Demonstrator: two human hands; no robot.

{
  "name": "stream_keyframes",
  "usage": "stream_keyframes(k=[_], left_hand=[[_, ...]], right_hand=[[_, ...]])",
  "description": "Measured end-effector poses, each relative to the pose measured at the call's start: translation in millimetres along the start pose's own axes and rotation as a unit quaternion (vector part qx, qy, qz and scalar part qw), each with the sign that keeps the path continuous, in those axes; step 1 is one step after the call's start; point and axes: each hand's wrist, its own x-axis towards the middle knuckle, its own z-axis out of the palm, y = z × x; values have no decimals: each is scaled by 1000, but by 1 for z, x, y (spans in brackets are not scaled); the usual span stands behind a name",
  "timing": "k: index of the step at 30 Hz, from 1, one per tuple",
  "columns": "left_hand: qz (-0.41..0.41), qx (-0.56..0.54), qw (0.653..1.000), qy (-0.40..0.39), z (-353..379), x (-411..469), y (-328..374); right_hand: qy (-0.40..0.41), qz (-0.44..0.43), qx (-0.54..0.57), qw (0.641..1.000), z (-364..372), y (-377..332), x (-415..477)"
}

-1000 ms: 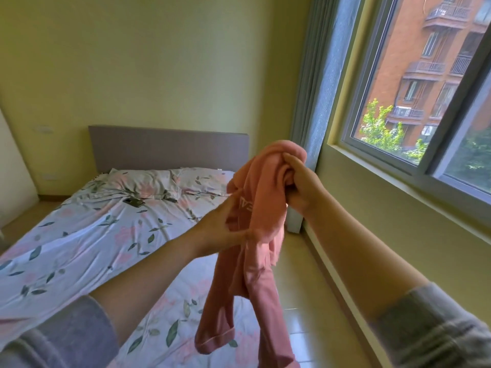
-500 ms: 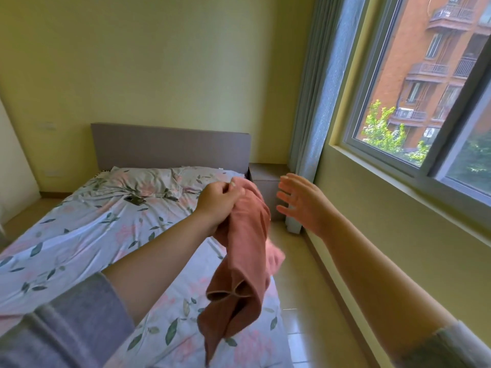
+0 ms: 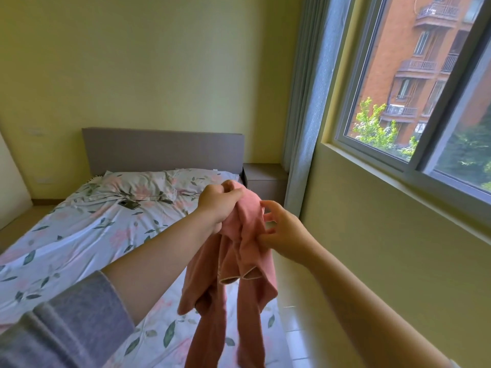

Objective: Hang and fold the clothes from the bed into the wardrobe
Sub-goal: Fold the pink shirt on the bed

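i'm watching the person stand by the foot corner of the bed [image 3: 79, 248], holding a pink garment [image 3: 247, 261] up in the air in front of them. it hangs above the bed's edge, with the floor tiles down toward 6 o'clock. the left hand [image 3: 220, 205] is clenched tight round the bunched top, knuckles up. the rest hangs in twisted lengths, and two small hemmed openings show partway down. it could be leggings or a little suit, but i cannot say which. the right hand [image 3: 281, 229] sits at 4 o'clock of that fist, half open, with the fingers spread and curved. its thumb and fingertips just touch the cloth's right side, and i don't see them closed on a fold. the bed runs off toward 9 and 10 o'clock under a flowered sheet. a pillow [image 3: 143, 184] lies there, with a dark flat thing [image 3: 129, 204], maybe a phone, just beside it. the window [image 3: 414, 102] is at 2 o'clock. no wardrobe is in sight, and no other clothes show on the sheet. i'd judge this to be the sorting-out step, since the piece is off the bed but tangled, neither folded nor hung. to my mind the next move calls for the right hand to nip one hem or waistband edge. it would then draw that edge away from the left hand, so the cloth opens out and shows which end is which. the risk is catching two layers at once and only tightening the twist.
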Motion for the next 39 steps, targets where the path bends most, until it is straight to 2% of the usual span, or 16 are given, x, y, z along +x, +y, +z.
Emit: stream_keyframes(k=[3,5,7,10,13,14,16,18,20,22,23,29,33,36,39], left_hand=[[30,-9,997,-72,-11,-4,3],[66,18,992,-110,-20,-5,1],[88,38,991,-90,-27,-3,-3],[111,35,992,-44,-31,-2,-7],[91,-27,995,-39,-33,-1,-7],[80,-52,994,-44,-34,-1,-6],[62,-97,992,-57,-33,-2,-1],[55,-119,989,-69,-30,-2,5],[55,-126,987,-87,-23,-5,13],[62,-125,985,-102,-16,-9,20],[68,-120,984,-109,-14,-11,23],[90,-89,980,-153,-11,-20,41],[71,-128,972,-184,-15,-26,47],[86,-117,965,-219,-20,-31,41],[101,-53,970,-215,-25,-33,26]], right_hand=[[15,19,164,986,-5,4,4],[4,18,301,954,-11,6,3],[15,32,387,922,-20,8,3],[85,112,426,894,-30,16,8],[201,196,415,865,-39,31,11],[226,208,396,865,-43,36,9],[243,201,326,891,-48,43,3],[216,142,256,931,-48,40,-8],[136,50,226,963,-41,30,-18],[60,-17,172,983,-28,20,-23],[49,-33,144,988,-21,16,-22],[109,-85,135,981,-14,-8,-9],[169,-109,83,976,-15,-15,-2],[189,-103,142,966,-24,-25,4],[185,-87,168,964,-34,-38,13]])
